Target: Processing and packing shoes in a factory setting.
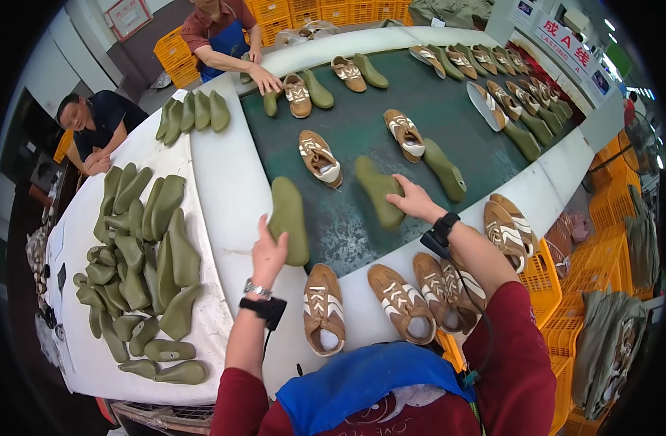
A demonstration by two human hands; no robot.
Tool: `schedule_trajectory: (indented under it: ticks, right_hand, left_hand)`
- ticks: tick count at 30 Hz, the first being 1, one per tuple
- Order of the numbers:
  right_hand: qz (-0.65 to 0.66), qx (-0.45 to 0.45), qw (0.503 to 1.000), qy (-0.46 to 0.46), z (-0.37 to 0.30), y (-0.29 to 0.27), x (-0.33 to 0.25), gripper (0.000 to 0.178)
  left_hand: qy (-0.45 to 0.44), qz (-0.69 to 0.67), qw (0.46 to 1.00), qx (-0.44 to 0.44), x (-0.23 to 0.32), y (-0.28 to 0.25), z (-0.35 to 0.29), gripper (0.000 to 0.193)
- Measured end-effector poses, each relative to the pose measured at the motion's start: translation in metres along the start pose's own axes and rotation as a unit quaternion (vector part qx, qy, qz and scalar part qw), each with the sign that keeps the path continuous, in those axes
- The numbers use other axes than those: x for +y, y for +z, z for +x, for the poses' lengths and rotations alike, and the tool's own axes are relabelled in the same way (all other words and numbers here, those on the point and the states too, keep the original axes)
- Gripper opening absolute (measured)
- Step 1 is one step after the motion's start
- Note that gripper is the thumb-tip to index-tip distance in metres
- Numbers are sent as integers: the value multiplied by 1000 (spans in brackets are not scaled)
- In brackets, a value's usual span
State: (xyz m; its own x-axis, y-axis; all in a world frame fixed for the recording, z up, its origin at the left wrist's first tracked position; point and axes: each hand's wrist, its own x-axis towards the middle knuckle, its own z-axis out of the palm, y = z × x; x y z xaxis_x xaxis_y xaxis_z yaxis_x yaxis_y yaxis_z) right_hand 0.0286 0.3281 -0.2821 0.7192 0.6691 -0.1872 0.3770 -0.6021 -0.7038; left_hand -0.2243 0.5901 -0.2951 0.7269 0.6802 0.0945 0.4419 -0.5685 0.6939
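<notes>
My left hand (269, 251) has its thumb and forefinger spread at the left side of a green shoe last (288, 221), which lies across the near left edge of the green belt. The thumb overlaps the last's edge. Farther right, my right hand (416, 200) grips another green shoe last (375, 185) by its side near the lower end, tilted over the belt. Beyond my hands, a brown-and-white sneaker (320, 158) rests on the belt. Another sneaker (404, 135) lies beside a green last (445, 171) to the right.
A heap of green lasts (133, 269) covers the white table at left. Several sneakers (398, 301) line the near white ledge (354, 280). Across the belt, a co-worker's hand (265, 78) touches a last; another person (100, 123) leans at left. Orange crates (540, 283) stand at right.
</notes>
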Motion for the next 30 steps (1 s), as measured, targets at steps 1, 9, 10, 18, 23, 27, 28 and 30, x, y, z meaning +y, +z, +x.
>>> schedule_trajectory:
  ticks: [1,9,10,18,23,27,28,30]
  right_hand:
    - [-109,10,993,30,-5,-9,-3,69]
    - [-290,-30,949,123,2,21,47,70]
    - [-315,-38,943,102,-5,13,39,68]
    - [-176,-135,967,-126,-112,-39,-25,40]
    - [-170,-289,924,-182,-184,-10,-52,37]
    - [-219,-264,923,-174,-214,27,-75,31]
    - [-281,-227,918,-165,-220,32,-69,29]
    - [-360,-122,916,-131,-228,45,-46,20]
  left_hand:
    - [8,100,993,-56,20,11,4,58]
    - [13,274,946,-173,10,96,0,66]
    - [-1,252,950,-183,7,92,-2,67]
    - [104,190,957,-195,8,-8,-60,60]
    - [101,146,960,-216,-6,-37,-164,68]
    - [-17,150,948,-281,10,-21,-200,69]
    - [-7,148,947,-284,16,-21,-203,69]
    - [-45,192,939,-283,26,-26,-208,62]
